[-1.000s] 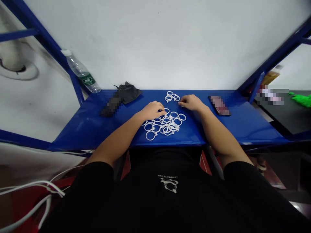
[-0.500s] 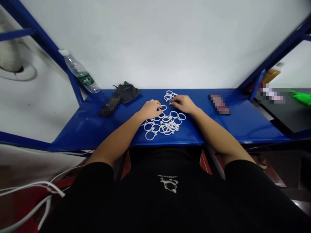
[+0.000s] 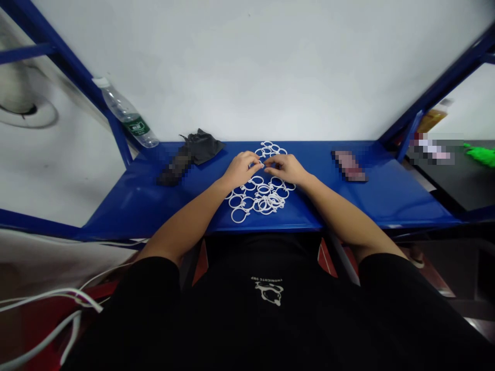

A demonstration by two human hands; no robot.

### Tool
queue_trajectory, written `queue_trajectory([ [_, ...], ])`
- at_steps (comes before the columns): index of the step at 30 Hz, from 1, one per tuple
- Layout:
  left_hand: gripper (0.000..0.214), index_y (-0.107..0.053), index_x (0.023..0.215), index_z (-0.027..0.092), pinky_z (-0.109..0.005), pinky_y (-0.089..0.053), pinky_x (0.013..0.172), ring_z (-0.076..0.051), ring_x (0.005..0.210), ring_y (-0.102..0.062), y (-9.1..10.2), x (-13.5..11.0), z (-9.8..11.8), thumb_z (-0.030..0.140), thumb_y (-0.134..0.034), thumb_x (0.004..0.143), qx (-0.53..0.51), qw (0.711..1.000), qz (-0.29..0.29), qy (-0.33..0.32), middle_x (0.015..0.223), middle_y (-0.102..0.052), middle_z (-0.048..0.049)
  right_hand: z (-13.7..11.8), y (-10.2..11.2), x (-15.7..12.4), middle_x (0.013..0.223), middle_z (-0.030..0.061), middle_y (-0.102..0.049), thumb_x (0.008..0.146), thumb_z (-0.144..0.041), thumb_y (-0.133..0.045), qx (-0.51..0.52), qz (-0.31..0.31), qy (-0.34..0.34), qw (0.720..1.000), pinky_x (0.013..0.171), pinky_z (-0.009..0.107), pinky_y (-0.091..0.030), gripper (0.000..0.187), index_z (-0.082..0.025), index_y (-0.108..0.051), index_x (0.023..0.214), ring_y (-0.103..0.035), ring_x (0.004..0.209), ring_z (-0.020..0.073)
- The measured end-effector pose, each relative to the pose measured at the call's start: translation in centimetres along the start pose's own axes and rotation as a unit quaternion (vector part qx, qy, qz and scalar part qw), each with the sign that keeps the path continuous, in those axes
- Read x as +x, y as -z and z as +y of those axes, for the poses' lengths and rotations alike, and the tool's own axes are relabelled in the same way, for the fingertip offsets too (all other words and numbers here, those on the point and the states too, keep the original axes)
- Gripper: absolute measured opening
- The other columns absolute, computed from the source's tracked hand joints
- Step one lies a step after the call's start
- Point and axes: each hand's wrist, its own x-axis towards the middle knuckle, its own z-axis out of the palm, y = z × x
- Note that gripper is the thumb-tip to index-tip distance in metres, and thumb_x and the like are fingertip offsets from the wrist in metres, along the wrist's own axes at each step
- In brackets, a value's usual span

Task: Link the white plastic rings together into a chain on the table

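My left hand (image 3: 243, 167) is closed, thumb and fingers pinching a white plastic ring (image 3: 262, 165) that is mostly hidden behind them. Facing it, my right hand (image 3: 286, 167) has its fingers curved and a small gap between thumb and forefinger, the tips just beside that ring. Nearer to me lies a loose spread of white rings with small eyelets (image 3: 238, 215), partly overlapping. Beyond both hands, close to the wall, sits a smaller group of similar rings (image 3: 266, 144).
The blue tabletop (image 3: 127, 206) meets a white wall. On the left are a clear plastic bottle (image 3: 129, 116), a crumpled black bag (image 3: 204, 148) and a blurred dark item (image 3: 176, 167). A blurred reddish item (image 3: 349, 166) lies right. Blue frame posts (image 3: 410, 134) flank the table.
My right hand has shifted slightly left, off the far group of rings, towards my left hand. The ring at my left fingertips has moved up from the near spread to between the hands.
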Motion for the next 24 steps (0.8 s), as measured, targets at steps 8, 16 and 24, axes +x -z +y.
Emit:
queue_trajectory([
  [8, 0.006, -0.082, 0.101, 0.024, -0.049, -0.061, 0.110, -0.025, 0.117, -0.078, 0.1, -0.1, 0.6, 0.024, -0.080, 0.107, -0.038, 0.996, 0.069, -0.051, 0.122, -0.085, -0.0068, -1.1, -0.4, 0.1, 0.098, 0.0070, -0.086, 0.112, -0.047, -0.068, 0.012, 0.063, 0.019, 0.998, 0.078, 0.034, -0.053, 0.030, -0.022, -0.085, 0.112, -0.070, 0.079, 0.0207],
  [16, 0.003, -0.084, 0.103, 0.026, -0.049, -0.059, 0.108, -0.025, 0.113, -0.082, 0.2, -0.2, 0.8, 0.026, -0.083, 0.106, -0.008, 0.995, 0.078, -0.060, 0.117, -0.089, -0.0051, -1.1, -0.6, 0.0, 0.101, 0.0079, -0.086, 0.116, -0.047, -0.062, 0.002, 0.072, 0.045, 0.996, 0.083, 0.035, -0.056, 0.033, -0.023, -0.084, 0.116, -0.075, 0.088, 0.0226],
  [24, 0.007, -0.084, 0.101, 0.025, -0.050, -0.057, 0.111, -0.026, 0.114, -0.081, 0.0, -0.1, 0.9, 0.023, -0.079, 0.106, 0.027, 0.996, 0.056, -0.071, 0.121, -0.089, -0.0051, -1.4, -1.1, -0.1, 0.093, 0.0071, -0.083, 0.116, -0.045, -0.059, -0.008, 0.078, 0.047, 0.996, 0.080, 0.035, -0.056, 0.034, -0.022, -0.082, 0.110, -0.072, 0.082, 0.0223],
])
